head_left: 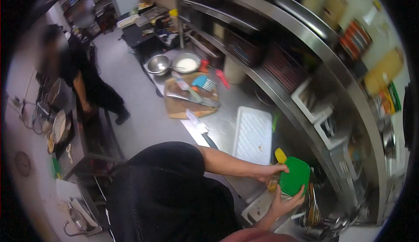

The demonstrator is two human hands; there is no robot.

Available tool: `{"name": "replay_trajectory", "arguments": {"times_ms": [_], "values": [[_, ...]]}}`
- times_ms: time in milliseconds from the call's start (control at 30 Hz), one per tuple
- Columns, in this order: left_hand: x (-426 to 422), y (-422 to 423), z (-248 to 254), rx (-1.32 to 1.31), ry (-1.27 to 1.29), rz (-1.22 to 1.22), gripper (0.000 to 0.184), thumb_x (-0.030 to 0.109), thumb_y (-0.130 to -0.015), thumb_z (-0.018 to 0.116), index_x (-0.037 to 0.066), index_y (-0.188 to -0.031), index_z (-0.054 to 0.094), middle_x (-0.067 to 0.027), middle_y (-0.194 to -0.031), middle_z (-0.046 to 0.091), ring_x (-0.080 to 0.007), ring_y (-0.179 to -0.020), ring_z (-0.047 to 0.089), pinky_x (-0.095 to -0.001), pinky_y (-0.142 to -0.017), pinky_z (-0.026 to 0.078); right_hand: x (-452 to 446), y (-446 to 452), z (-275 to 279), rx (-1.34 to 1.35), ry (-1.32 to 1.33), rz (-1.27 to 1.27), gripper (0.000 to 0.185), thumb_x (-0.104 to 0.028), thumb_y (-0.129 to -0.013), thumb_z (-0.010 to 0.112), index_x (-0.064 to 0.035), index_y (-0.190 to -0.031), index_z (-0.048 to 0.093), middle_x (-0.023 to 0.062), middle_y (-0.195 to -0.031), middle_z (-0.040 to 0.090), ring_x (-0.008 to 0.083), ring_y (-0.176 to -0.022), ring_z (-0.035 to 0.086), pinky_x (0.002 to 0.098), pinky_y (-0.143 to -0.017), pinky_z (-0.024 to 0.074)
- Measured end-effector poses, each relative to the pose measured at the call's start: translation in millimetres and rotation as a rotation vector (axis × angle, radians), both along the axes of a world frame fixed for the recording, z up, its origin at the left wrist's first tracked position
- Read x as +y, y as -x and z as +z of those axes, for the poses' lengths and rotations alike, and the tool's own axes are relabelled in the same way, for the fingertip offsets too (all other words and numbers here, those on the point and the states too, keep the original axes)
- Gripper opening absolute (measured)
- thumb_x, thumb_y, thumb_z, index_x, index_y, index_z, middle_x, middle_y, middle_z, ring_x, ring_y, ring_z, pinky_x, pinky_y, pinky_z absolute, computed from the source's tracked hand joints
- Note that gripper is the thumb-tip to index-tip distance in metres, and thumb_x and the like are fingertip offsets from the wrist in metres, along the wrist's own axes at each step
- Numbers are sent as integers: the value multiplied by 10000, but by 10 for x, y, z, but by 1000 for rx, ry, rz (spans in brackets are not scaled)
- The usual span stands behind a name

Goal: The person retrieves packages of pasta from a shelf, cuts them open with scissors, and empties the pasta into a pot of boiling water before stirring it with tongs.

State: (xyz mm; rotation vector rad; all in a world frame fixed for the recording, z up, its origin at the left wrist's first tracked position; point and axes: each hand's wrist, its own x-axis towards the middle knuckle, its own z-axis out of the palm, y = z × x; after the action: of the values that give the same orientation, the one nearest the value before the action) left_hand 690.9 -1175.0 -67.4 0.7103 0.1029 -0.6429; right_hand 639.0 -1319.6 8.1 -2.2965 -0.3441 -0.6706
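A container with a green lid (295, 175) is held between my two hands, tilted toward the camera. My left hand (271, 172) grips its left edge, with the thumb on the lid. Around its lower edge the fingers of my right hand (286, 203) are closed. A yellow object (280, 155) lies just above the lid. Below and left of the container is a light tray or container (257, 209), partly behind my right hand. A whisk (314, 213) and other utensils lie to the right.
A white ridged tray (253, 133), a knife (198, 124) and a wooden board (176, 107) with tools rest on the steel counter. Beyond are metal bowls (158, 64). Steel shelving (279, 87) overhangs the right side. Another person (83, 76) stands at the left.
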Motion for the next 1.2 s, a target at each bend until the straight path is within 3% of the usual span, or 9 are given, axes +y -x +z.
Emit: {"name": "replay_trajectory", "arguments": {"times_ms": [67,133,167,267,300,600,833,1067,1200], "values": [[684,425,43,3,75,91,812,497,-754,592,251,-1425,207,-117,-1458,175,-363,-1334,166,-677,-949,254,502,225,55,-52,-47,153,721,-372,-776,705,-61,-1348,396,178,-1251,407,344,-1175,421,439,-977,349],[1533,1017,291,-104,-47,289,839,453,-758,593,250,-1440,147,-137,-1456,163,-370,-1334,175,-701,-928,253,1066,479,66,378,-730,376,769,-404,-810,648,-77,-1410,295,134,-1312,394,308,-1220,395,427,-1005,324],[1963,1429,591,-159,-60,320,884,370,-757,621,195,-1452,103,-141,-1447,195,-350,-1341,189,-620,-1008,245,1354,616,29,383,-735,392,769,-404,-810,648,-77,-1410,295,134,-1312,394,308,-1220,395,427,-1005,324],[2962,2153,406,-411,-136,451,937,306,-736,659,141,-1455,81,-133,-1435,236,-302,-1349,204,-491,-1078,219,2164,911,-174,1170,-874,694,735,-405,-790,651,-43,-1356,352,113,-1265,483,274,-1137,495,408,-959,393],[3261,2373,361,-432,-170,524,978,269,-721,686,109,-1456,61,-123,-1432,257,-257,-1353,205,-395,-1097,199,2469,1011,-277,1169,-848,704,735,-405,-790,651,-43,-1356,352,113,-1265,483,274,-1137,495,408,-959,393],[5500,3980,697,-116,-229,744,838,370,-780,632,115,-1430,168,-120,-1419,261,-258,-1351,206,-397,-1104,165,5195,2196,-256,1366,-886,953,675,-299,-697,638,-6,-1272,441,114,-1182,540,247,-1097,523,396,-962,402],[7234,4011,95,-90,-262,1137,641,447,-761,590,98,-1266,405,-88,-1165,497,-223,-1114,464,-389,-925,406,7123,2029,-585,1402,-599,1085,643,-297,-720,634,-31,-1271,435,110,-1191,530,250,-1102,516,409,-948,404],[9267,4765,1366,-8,-454,1277,653,451,-838,578,68,-1330,385,-118,-1338,417,-249,-1252,384,-392,-1015,342,9915,2496,12,1597,-655,1380,600,-388,-765,564,-64,-1257,445,105,-1166,552,249,-990,570,436,-821,470],[10560,4918,1222,-213,-687,1591,725,439,-857,577,7,-1379,318,-143,-1373,388,-247,-1293,344,-366,-1058,290,11396,2784,515,1736,-659,1486,669,-499,-726,528,-135,-1280,438,142,-1233,505,355,-1040,534,507,-784,466]]}}
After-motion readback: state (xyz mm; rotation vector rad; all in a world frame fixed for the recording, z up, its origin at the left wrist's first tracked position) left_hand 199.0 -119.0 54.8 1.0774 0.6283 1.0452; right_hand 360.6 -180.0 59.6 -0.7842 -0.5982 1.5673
